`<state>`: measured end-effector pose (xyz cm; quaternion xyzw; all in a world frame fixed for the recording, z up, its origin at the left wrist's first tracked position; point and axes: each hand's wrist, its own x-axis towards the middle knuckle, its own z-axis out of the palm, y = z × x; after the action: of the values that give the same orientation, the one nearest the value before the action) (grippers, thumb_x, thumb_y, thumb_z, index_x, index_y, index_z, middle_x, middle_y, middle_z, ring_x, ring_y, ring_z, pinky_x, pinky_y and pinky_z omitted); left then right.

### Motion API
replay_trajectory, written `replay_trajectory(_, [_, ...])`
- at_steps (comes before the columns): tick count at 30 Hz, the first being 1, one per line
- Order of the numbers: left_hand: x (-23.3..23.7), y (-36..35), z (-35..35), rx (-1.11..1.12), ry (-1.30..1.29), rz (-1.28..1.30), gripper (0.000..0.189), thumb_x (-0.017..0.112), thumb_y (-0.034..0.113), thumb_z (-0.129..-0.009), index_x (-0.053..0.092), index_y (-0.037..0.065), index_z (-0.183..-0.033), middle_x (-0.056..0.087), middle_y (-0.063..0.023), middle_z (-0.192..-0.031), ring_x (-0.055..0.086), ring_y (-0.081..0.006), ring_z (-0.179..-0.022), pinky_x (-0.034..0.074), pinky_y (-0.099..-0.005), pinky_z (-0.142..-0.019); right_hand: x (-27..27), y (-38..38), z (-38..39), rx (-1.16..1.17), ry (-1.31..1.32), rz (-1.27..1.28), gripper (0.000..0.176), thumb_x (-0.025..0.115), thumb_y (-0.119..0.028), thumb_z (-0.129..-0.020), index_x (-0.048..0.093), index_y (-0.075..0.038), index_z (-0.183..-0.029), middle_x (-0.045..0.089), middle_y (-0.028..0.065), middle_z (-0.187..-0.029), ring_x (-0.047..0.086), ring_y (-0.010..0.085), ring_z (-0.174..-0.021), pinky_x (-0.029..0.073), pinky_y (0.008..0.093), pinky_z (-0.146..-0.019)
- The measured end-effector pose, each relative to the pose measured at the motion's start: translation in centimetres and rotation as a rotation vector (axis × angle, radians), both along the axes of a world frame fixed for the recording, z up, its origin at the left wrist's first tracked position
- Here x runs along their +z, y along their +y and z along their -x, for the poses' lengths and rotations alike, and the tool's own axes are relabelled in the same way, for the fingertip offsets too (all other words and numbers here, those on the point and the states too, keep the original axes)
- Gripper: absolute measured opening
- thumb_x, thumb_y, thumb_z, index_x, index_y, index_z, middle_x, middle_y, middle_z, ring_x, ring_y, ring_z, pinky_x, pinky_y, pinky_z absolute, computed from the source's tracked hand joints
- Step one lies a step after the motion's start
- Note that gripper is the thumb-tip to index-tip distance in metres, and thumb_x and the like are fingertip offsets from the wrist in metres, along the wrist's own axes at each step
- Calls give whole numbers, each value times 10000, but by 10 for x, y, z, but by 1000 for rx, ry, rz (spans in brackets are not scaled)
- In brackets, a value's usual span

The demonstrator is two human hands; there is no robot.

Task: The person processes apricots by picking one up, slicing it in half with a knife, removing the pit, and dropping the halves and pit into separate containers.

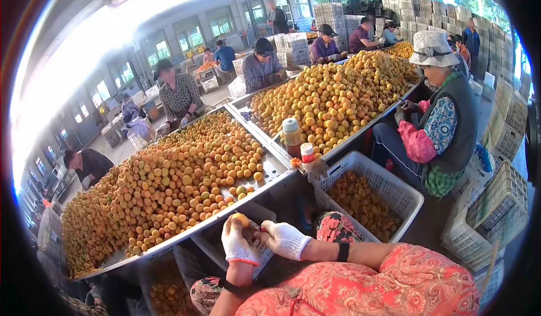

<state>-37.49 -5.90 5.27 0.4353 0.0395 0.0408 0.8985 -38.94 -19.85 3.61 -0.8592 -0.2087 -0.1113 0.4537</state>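
Note:
My left hand (235,242), in a white glove, is shut on a small orange apricot (241,219) held just below the edge of the metal table (276,172). Close beside it, my right hand (284,239), also gloved, is closed around a small tool whose tip meets the fruit. A large heap of apricots (163,183) covers the table in front of me. A white plastic crate (389,175) holding cut fruit stands to my right.
Two bottles (292,137) stand at the table's corner. A second table (338,93) piled with apricots runs to the far right. A seated person in a white hat (445,113) works beside it; several others sit along the far side. Empty crates (490,214) are stacked on the right.

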Motion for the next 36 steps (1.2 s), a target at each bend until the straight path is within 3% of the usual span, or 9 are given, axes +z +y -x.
replay_trajectory(10, [-5, -27, 17, -104, -383, -722, 358, 510, 182, -1023, 501, 23, -1343, 613, -56, -1145, 585, -109, -939, 484, -255, -815, 34, -18, -4, -114, 142, -459, 223, 613, -234, -972, 552, -25, -927, 540, 69, -727, 490, 95, -694, 460, 309, -627])
replay_trajectory(13, [-5, -25, 23, -248, -109, -425, 190, 504, 262, -1030, 583, 89, -1042, 548, 34, -740, 453, -46, -558, 358, -211, -489, 35, -15, -2, -198, 180, -487, 213, 606, -231, -971, 559, -33, -908, 502, 74, -709, 436, 104, -672, 441, 317, -618])
replay_trajectory(16, [-17, -30, 21, -176, -130, -413, 190, 508, 274, -1032, 581, 104, -987, 531, 43, -722, 433, -40, -543, 341, -210, -478, 29, -10, -4, -208, 56, -456, 227, 604, -254, -970, 561, -36, -922, 515, 86, -722, 470, 95, -699, 454, 318, -647])
replay_trajectory(18, [-19, -32, 19, -136, -95, -417, 185, 518, 261, -1028, 588, 90, -1027, 539, 27, -748, 447, -35, -587, 351, -203, -507, 34, -7, -1, -246, 94, -520, 241, 610, -266, -965, 563, -34, -920, 541, 90, -736, 495, 97, -720, 463, 311, -666])
replay_trajectory(20, [-20, -33, 20, -51, -261, -713, 244, 498, 242, -1040, 565, 45, -1169, 604, -21, -1047, 566, -102, -936, 473, -265, -838, 26, -8, -7, -247, 126, -546, 237, 617, -265, -959, 575, -35, -922, 581, 120, -757, 545, 153, -713, 474, 325, -674])
replay_trajectory(24, [7, -44, 30, -89, -167, -451, 299, 495, 202, -1035, 527, 14, -1266, 613, -73, -1163, 591, -140, -1053, 481, -274, -903, 28, -14, -4, -261, -5, -458, 232, 624, -249, -952, 567, -33, -886, 555, 108, -734, 512, 130, -688, 471, 319, -644])
replay_trajectory(26, [-5, -40, 24, -117, -138, -443, 284, 514, 255, -1032, 560, 35, -1204, 632, -63, -1087, 615, -141, -980, 505, -279, -848, 33, -17, -2, -276, 48, -441, 229, 625, -237, -950, 558, -33, -870, 551, 106, -724, 506, 136, -668, 471, 324, -632])
replay_trajectory(29, [-10, -40, 22, -178, 79, -265, 280, 496, 360, -1028, 608, 109, -1079, 547, 2, -645, 447, -98, -409, 305, -257, -343, 34, -18, -3, -279, -41, -465, 231, 640, -228, -940, 544, -36, -855, 531, 92, -700, 486, 132, -649, 458, 321, -608])
replay_trajectory(36, [-20, -46, 17, -140, -123, -346, 277, 493, 339, -1034, 603, 85, -1051, 577, 26, -769, 460, -50, -588, 368, -225, -506, 30, -17, -8, -242, 46, -490, 259, 628, -291, -932, 599, -38, -887, 620, 169, -743, 632, 332, -698, 481, 386, -629])
